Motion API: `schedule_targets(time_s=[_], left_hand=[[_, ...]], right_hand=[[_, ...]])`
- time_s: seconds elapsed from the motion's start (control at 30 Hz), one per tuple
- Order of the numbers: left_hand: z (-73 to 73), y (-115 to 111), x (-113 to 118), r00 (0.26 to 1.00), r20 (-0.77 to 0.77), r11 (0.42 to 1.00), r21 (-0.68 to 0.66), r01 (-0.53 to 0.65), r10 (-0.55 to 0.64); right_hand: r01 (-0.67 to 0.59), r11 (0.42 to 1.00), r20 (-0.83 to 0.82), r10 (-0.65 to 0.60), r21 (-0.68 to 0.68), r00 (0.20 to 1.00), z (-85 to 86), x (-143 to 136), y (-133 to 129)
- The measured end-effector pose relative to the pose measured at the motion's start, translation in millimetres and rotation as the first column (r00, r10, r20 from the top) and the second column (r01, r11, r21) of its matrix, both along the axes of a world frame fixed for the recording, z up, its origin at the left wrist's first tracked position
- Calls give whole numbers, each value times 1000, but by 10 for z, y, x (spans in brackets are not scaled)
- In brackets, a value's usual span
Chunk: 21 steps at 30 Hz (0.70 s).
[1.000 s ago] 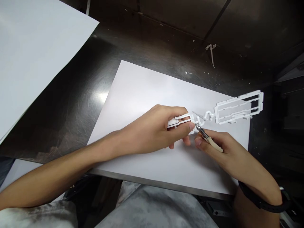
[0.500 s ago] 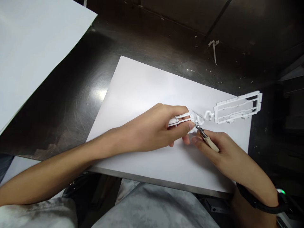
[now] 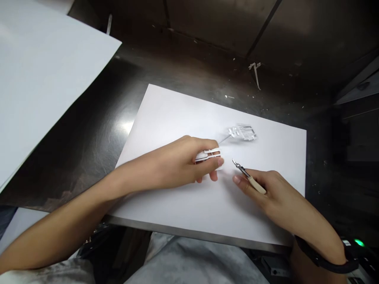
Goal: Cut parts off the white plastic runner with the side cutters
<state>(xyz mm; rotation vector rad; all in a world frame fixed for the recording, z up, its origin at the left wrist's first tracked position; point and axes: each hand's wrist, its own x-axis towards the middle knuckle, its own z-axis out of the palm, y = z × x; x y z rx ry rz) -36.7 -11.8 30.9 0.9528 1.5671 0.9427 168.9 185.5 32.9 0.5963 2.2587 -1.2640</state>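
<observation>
Two hands: both bare, both over the white sheet of paper (image 3: 183, 118) that lies on the dark scratched metal surface (image 3: 97, 118).
Left hand (image 3: 180, 165): grip clamped on a small white plastic frame piece (image 3: 209, 154), pinched between thumb and forefinger, with the other fingers curled beneath and resting on the paper.
Small white plastic frame piece: flat, with slots, lying roughly level just above the sheet near its middle; most of it is covered by the fingers.
Right hand (image 3: 274, 193): grip closed around the pale handle of a small hand tool with a hooked metal tip (image 3: 247, 175); a dark band sits on the wrist.
Hand tool: tip points up and to the left, apart from the frame piece, with a clear gap of paper between the two; whether the tip touches the sheet cannot be told.
Blurred white plastic part (image 3: 242, 133): beyond both hands, over the far half of the sheet, near the frame piece but not touching it; too smeared to tell its shape or whether it rests on the paper.
Second sheet: a large white sheet of paper (image 3: 38, 79) covers the surface at the far left, well apart from the hands.
Scraps: small white plastic offcuts (image 3: 255, 73) lie on the bare metal beyond the sheet.
Foreground: grey cloth (image 3: 189, 262) over the person's lap, below the surface's near edge.
</observation>
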Motion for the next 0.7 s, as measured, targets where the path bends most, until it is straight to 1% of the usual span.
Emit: schedule_targets(time_s=[0.07,0.1,0.2,0.27,0.3,0.33,0.37,0.4,0.43,0.47,0.53,0.57,0.63,0.7], left_hand=[[11,-88,-81,986,-166,998,-64,7,-17],[8,-131,-114,964,-267,996,-86,-5,-19],[-15,-213,-168,841,-540,988,-147,-43,-44],[-33,-204,-171,731,-682,979,-168,-119,-28],[-48,-178,-167,668,-744,975,-139,-176,14],[-70,-139,-162,605,-793,971,-78,-227,77],[-105,-89,-156,550,-822,967,5,-256,149],[-154,-31,-150,524,-824,963,93,-251,216],[-216,31,-142,530,-807,961,166,-221,261],[-288,92,-133,556,-781,958,222,-183,287],[-434,200,-104,610,-735,952,278,-128,296],[-491,238,-85,619,-727,950,287,-120,297],[-544,277,-42,602,-738,948,298,-113,304],[-515,268,-5,575,-762,948,308,-82,298]], right_hand=[[52,998,-24,-53,-24,998,19,10,37],[93,995,-58,-94,-24,994,18,12,56],[222,974,-207,-207,54,956,-29,-3,95],[293,949,-278,-254,111,926,-84,-27,102],[318,940,-303,-269,125,914,-111,-43,100],[336,933,-324,-280,129,904,-136,-59,94],[349,928,-344,-288,131,894,-156,-76,85],[362,922,-365,-293,136,884,-172,-92,74],[372,917,-385,-295,142,874,-184,-107,61],[378,914,-405,-294,146,866,-193,-119,47],[384,909,-446,-281,159,850,-203,-125,16],[386,907,-476,-269,167,837,-207,-115,1],[390,901,-564,-224,192,795,-228,-67,-16],[399,896,-668,-178,192,722,-297,-11,-4]])
